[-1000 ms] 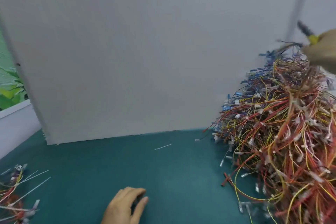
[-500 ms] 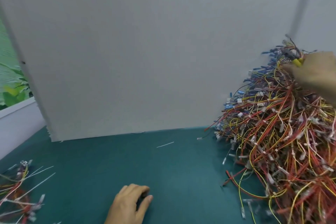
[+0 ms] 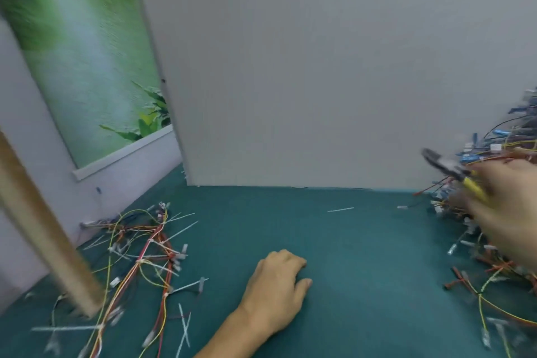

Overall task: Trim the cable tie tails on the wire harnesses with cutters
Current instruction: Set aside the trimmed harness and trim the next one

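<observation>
Green mat (image 3: 348,256) covers the table. Big pile of harnesses (image 3: 494,279) sits at the right edge, blurred, so I can't tell whether its ties are trimmed. Smaller bunch of harnesses (image 3: 151,247) lies at left, with many long white tie tails sticking out uncut. Judging by that, most trimming is left; no cut is in progress.

Left hand (image 3: 276,291) rests on the mat between the two heaps, fingers loosely curled, holding nothing visible. It is near the left bunch but not touching it. Right hand (image 3: 505,206) is motion-blurred in front of the big pile, fingers wrapped round the yellow handles of the cutters (image 3: 447,167). The tool's nose points up-left, clear of any tie; can't tell if the jaws are apart.

One short white strip (image 3: 340,209) lies loose on the mat, probably a cut-off tail, well apart from both hands.
</observation>
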{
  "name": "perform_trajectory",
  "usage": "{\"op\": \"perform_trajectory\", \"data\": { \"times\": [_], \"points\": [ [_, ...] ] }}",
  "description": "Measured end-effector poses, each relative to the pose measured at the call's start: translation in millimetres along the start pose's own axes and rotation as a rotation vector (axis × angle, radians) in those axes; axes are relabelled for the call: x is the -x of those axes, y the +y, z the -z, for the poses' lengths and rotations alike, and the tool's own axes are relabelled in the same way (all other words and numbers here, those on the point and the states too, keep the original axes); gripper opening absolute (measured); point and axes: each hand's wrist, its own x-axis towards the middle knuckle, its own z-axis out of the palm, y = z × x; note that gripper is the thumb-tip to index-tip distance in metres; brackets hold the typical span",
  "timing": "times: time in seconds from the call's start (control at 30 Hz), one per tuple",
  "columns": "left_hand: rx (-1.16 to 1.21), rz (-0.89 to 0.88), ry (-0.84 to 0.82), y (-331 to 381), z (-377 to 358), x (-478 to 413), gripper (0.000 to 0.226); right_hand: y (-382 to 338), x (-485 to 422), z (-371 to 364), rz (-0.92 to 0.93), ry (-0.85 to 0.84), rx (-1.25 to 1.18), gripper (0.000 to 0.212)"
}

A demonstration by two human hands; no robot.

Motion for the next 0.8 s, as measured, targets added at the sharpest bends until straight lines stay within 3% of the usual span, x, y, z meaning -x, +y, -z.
{"op": "perform_trajectory", "data": {
  "times": [0.03,0.07,0.17,0.3,0.43,0.57,0.67,0.8],
  "points": [
    [-0.027,0.026,0.013,-5,4,1,0.035,-6,9,-6,-0.012,-0.197,-0.128,0.028],
    [-0.051,0.056,0.028,-10,9,1,0.035,-18,17,-10,0.011,-0.201,-0.143,0.03],
    [-0.14,0.157,0.074,-29,25,-2,0.035,-63,63,-49,0.102,-0.432,-0.298,0.035],
    [-0.309,0.337,0.107,-57,50,-11,0.031,-74,83,-69,0.035,-0.547,-0.373,0.035],
    [-0.513,0.613,0.102,-93,80,-21,0.026,-74,83,-75,-0.028,-0.556,-0.44,0.035],
    [-0.577,0.944,-0.068,-134,98,-15,0.032,-75,82,-79,0.004,-0.547,-0.422,0.037],
    [-0.485,1.018,-0.093,-156,98,-7,0.028,-75,81,-79,-0.012,-0.526,-0.41,0.038],
    [-0.377,1.054,0.055,-157,120,-11,0.025,-75,82,-81,-0.017,-0.515,-0.419,0.038]
  ]
}}
